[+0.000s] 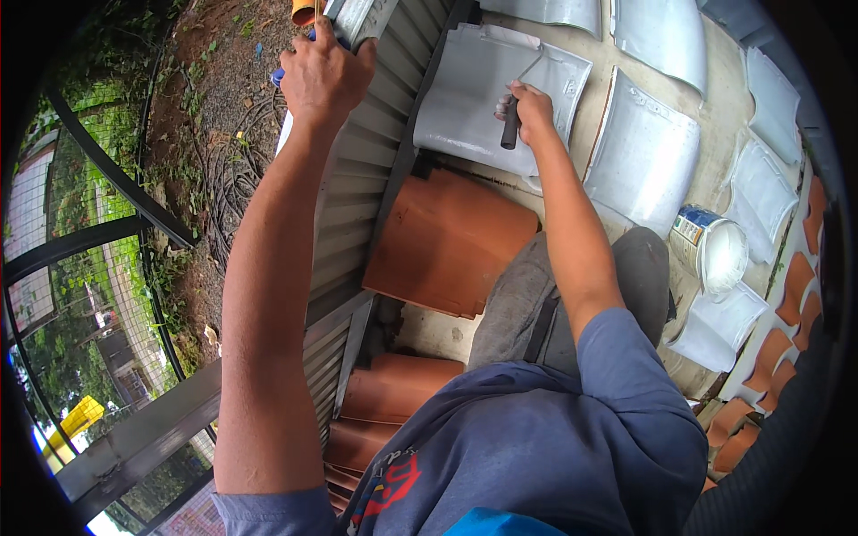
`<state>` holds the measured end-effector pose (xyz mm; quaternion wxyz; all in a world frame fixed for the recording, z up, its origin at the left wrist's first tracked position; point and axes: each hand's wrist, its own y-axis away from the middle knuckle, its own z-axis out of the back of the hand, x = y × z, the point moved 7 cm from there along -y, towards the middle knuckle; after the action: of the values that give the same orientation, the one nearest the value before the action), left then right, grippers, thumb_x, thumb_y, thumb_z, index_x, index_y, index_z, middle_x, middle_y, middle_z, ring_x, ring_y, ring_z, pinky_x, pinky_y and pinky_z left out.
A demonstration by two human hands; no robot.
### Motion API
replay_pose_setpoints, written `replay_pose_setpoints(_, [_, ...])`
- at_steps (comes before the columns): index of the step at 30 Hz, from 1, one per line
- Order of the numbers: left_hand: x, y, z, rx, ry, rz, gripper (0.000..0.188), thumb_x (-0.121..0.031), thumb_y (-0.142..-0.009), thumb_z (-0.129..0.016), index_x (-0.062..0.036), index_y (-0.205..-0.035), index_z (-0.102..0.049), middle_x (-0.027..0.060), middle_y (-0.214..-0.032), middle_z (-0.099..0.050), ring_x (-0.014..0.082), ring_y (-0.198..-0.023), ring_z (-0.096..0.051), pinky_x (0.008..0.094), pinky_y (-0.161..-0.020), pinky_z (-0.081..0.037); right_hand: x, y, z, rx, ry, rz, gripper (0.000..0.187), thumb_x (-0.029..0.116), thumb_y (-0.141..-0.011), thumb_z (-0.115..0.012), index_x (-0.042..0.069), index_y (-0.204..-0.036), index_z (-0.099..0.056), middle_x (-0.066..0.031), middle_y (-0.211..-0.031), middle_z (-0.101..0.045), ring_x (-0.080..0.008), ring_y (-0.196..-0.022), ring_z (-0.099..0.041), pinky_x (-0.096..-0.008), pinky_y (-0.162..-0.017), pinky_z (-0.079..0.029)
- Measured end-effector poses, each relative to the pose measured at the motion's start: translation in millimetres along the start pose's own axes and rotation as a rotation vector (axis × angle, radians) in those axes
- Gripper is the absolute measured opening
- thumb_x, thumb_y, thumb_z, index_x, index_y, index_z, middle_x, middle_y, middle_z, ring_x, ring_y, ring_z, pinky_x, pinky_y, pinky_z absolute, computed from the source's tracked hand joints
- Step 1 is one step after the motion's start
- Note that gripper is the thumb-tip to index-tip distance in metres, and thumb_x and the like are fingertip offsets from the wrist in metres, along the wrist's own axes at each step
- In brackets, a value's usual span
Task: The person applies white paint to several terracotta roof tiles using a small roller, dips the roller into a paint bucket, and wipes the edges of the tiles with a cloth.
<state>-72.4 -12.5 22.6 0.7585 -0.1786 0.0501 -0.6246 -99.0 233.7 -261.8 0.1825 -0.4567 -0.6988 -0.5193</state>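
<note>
Head view, from where I stand: hands apart. Right hand (534,109) clamped on roller (510,129), over silver tile (474,94); left hand (325,73) at rail (361,20), left of tile, cannot tell its hold. Roller looks light, stiff, best held by handle (509,138). Tile likely brittle, slick if wet.

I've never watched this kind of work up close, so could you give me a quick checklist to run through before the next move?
1. Right hand closed around the tool's black handle: ok, fingers wrapped around it.
2. Left hand firmly gripping something: cannot tell; it lies at the metal rail, with its grip hidden.
3. Tool's far end loaded with paint: cannot tell; it blends into the silvery tile behind it.
4. Bucket upright: ok, it stands beyond the right knee.
5. All nearby tiles silvery: not ok; the large tile by the left knee is orange.
</note>
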Motion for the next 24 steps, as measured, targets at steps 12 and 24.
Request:
replay_pose_setpoints(12, [4,1,1,-0.004,0.031,0.004,0.085,-0.061,-0.088,-0.062,-0.0024,-0.148,-0.046,0.0325,-0.123,-0.062,0.0493,-0.117,-0.059,0.0512,-0.101,-0.049,15,17,48,-0.009,0.147,0.012,0.025,0.021,-0.104,-0.056,-0.003,-0.108,-0.063,-0.0100,-0.076,-0.061,-0.0194,-0.059,-0.061,-0.0360,-0.053,-0.055])
replay_pose_setpoints(24, [2,1,3,-0.005,0.027,0.007,0.080,-0.060,-0.089,-0.062,-0.0016,-0.141,-0.051,0.0310,-0.123,-0.061,0.0480,-0.119,-0.058,0.0498,-0.099,-0.051,-13,31,26,-0.001,0.040,-0.018,0.026,0.022,-0.106,-0.053,-0.004,-0.106,-0.058,-0.0120,-0.076,-0.061,-0.0215,-0.058,-0.062,-0.0388,-0.052,-0.056])
